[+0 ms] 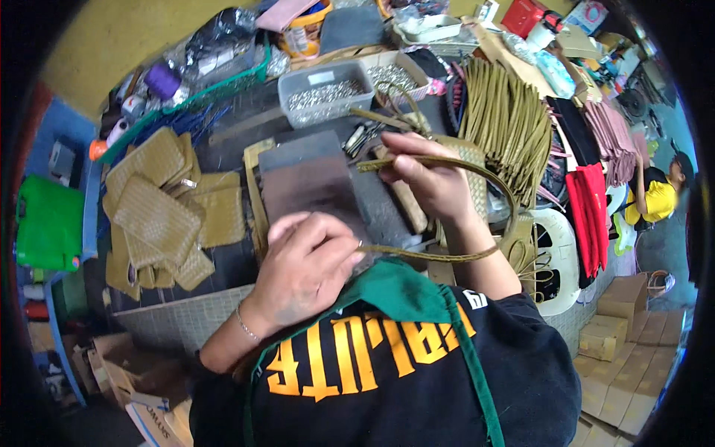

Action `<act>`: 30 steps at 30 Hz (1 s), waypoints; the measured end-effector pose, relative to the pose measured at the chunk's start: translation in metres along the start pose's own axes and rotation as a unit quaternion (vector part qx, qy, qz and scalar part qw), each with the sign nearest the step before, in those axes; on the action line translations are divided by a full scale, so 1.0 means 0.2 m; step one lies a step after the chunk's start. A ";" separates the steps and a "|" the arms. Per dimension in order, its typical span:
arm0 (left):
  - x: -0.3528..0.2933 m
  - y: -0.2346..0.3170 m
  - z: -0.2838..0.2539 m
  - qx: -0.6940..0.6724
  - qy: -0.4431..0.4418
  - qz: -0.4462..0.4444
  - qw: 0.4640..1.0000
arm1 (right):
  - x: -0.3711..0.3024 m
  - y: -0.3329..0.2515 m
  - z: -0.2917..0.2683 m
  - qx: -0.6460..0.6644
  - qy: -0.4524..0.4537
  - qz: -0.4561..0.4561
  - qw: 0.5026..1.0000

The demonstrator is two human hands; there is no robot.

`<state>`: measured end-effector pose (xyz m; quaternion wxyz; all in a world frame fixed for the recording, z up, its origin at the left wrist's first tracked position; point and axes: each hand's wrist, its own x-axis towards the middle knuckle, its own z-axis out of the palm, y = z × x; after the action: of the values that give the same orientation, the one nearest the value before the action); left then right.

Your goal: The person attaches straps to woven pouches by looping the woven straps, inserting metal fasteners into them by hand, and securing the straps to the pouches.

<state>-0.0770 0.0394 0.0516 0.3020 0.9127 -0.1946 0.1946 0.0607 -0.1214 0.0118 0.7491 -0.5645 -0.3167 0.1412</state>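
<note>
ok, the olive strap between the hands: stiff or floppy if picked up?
Probably bendy yet springy: the olive strap bows in a smooth, open loop between the left hand and right hand. Likely light, being slim.

Strap [514,206] leather-like, matt; tub [328,115] smooth plastic; flat pieces [155,217] woven-textured.

Cannot see the part of the strap [432,256] inside the left hand [313,257], nor the board [305,175] beneath. Cannot make out single metal bits [328,94] in the tub [324,116], too small. Cannot follow the shirt [417,406] past the lower edge.
</note>
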 end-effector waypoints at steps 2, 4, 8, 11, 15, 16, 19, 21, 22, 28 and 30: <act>0.01 -0.01 0.00 0.056 -0.010 0.006 0.998 | -0.10 0.02 0.08 0.106 0.047 0.064 0.991; 0.00 -0.03 0.02 0.068 -0.008 0.007 0.998 | -0.16 0.03 0.13 0.176 0.035 0.063 0.982; -0.01 -0.05 0.03 0.066 -0.001 0.005 0.998 | -0.22 0.01 0.18 0.216 0.024 0.093 0.972; -0.02 -0.05 0.03 0.059 0.012 0.006 0.998 | -0.23 0.01 0.18 0.181 0.009 0.083 0.980; -0.04 -0.04 0.04 0.058 0.014 -0.013 0.998 | -0.24 -0.01 0.18 0.160 -0.030 0.088 0.983; -0.04 -0.04 0.04 0.058 0.015 -0.012 0.998 | -0.24 -0.02 0.19 0.178 -0.027 0.090 0.980; -0.05 -0.05 0.04 0.078 0.015 -0.012 0.997 | -0.25 -0.03 0.20 0.169 -0.032 0.078 0.982; -0.05 -0.05 0.04 0.077 0.026 -0.010 0.997 | -0.25 -0.04 0.19 0.134 -0.047 0.059 0.988; -0.05 -0.05 0.04 0.078 0.026 -0.012 0.997 | -0.25 -0.03 0.20 0.135 -0.048 0.060 0.988; -0.05 -0.05 0.04 0.098 0.032 -0.008 0.995 | -0.25 -0.02 0.19 0.096 -0.056 0.043 0.993; -0.05 -0.06 0.04 0.093 0.046 -0.001 0.995 | -0.25 -0.03 0.19 0.095 -0.057 0.038 0.993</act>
<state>-0.0783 0.0451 0.0356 0.2249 0.9272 -0.1606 0.2530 -0.0021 -0.1222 0.0074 0.7743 -0.4934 -0.3220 0.2310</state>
